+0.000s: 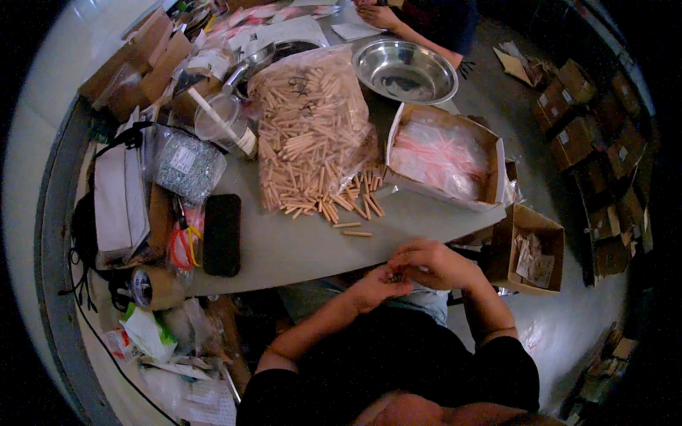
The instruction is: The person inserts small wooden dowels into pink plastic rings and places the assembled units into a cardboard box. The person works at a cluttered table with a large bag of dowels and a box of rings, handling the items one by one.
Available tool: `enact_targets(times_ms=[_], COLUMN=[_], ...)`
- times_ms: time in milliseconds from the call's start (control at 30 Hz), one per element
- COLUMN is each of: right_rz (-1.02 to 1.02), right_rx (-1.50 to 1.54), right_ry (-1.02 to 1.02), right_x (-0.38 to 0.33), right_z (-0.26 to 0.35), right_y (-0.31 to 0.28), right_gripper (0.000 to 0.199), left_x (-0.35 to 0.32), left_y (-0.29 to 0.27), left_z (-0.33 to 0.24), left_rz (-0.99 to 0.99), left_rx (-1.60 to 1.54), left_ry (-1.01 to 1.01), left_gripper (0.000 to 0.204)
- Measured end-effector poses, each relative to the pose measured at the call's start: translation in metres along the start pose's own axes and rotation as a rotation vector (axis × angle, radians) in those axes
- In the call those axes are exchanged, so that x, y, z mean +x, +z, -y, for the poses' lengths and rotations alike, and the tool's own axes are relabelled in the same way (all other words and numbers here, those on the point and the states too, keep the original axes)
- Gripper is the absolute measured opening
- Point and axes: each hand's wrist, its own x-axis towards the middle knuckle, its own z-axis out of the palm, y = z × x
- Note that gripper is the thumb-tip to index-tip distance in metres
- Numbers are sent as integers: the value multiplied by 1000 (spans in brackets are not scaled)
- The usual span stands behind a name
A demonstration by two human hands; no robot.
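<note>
Just off the table's near edge, my left hand [376, 290] and my right hand [435, 264] meet in front of my body. The left one is curled, with small dark bits showing at its fingers that I cannot make out. Over it bend the closed fingers of my right hand, slightly blurred; whatever they pinch is hidden. Beyond them, short wooden dowels [356, 233] lie loose on the table. More spill from the mouth of a large clear plastic bag [312, 99] full of them. To its right, an open cardboard box [490, 204] holds clear plastic bags with red edges [440, 153].
A steel bowl [405, 69] stands at the back, near another person's arm [419, 39]. Leftward are a plastic cup [217, 117], a bag of small metal pieces [186, 167], red-handled scissors [186, 245] and a black phone [222, 234]. An open carton [529, 273] stands right, below table height.
</note>
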Motion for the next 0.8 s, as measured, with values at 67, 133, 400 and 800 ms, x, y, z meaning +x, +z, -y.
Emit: enact_targets(times_ms=[67, 133, 400, 800], right_rz=[-77, -67, -382, -448], right_rx=[-116, -77, -180, 18], right_ry=[-157, -199, -244, -41], right_x=[-3, -6, -20, -43], right_z=[5, 8, 17, 15], right_y=[1, -1, 3, 7], right_gripper=[24, 23, 20, 12], left_x=[-5, -12, -31, -18], left_y=[-1, 6, 34, 48], left_z=[-7, -25, -71, -95], left_rz=[91, 129, -270, -170], left_rx=[40, 53, 583, 1085], left_ry=[27, 74, 472, 841], left_gripper=[54, 64, 38, 11])
